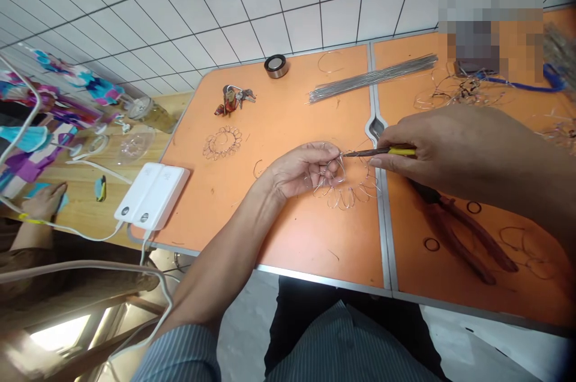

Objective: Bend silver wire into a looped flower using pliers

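My left hand (310, 169) pinches a ring of looped thin wire (346, 196) above the orange table. The wire hangs in petal-like loops below and right of my fingers. In my right hand (432, 148) are small pliers with yellow grips (402, 151), their dark jaws pointing left and meeting the wire by my left fingertips. Whether the jaws are closed on the wire is too small to tell. Under my right forearm lie larger pliers with red handles (468, 238), their head partly hidden.
A finished-looking wire loop ring (222, 142), keys (243, 96), a tape roll (276, 66) and a bundle of straight wires (373, 78) lie on the table (288, 238). Tangled wire (468, 89) sits at right. White power banks (152, 196) overlap the left edge. A co-worker's hand (47, 199) rests left.
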Tool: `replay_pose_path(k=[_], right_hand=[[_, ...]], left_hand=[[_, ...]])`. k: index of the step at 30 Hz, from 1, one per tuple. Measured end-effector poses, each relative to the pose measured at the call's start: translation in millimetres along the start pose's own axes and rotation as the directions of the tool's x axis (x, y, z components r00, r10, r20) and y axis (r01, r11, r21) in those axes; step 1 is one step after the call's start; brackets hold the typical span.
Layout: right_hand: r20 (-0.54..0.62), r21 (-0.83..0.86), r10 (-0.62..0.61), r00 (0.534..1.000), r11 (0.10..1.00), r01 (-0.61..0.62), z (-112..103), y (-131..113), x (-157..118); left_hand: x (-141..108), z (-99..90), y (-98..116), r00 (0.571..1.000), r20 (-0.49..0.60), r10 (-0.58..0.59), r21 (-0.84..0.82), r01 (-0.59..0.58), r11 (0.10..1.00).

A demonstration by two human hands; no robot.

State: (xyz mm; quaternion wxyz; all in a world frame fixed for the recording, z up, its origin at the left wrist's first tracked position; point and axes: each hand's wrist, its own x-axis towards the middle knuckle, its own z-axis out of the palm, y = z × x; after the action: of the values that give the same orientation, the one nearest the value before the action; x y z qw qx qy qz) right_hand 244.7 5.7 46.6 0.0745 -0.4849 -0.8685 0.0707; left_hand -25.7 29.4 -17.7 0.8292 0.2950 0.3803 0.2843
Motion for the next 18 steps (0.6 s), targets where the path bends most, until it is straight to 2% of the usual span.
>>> replay_pose_path(k=[3, 7, 12, 18], right_hand=[[0.026, -0.084, 0.050, 0.998, 0.995, -0.047, -1, -5, -1], [-0.011, -0.106, 0.039, 0.999, 0.994, -0.040, 2, -7, -4], [-0.009, -0.174, 0.083, 0.997, 0.981, -0.083, 2, -18, -7], [-0.053, -0.202, 0.106, 0.993, 0.973, -0.115, 1, -33, -11]], left_hand=[[-1, 1.6, 0, 0.999, -0.034, 0.004, 0.006, -0.004, 1.000], [-1, 2.4, 0, 0.999, -0.047, 0.018, 0.004, -0.018, 1.000], [-2, 3.7, 1, 0.996, -0.076, 0.036, 0.016, -0.035, 0.999], [-3, 5.1, 1, 0.997, -0.054, 0.062, 0.026, -0.061, 0.998]])
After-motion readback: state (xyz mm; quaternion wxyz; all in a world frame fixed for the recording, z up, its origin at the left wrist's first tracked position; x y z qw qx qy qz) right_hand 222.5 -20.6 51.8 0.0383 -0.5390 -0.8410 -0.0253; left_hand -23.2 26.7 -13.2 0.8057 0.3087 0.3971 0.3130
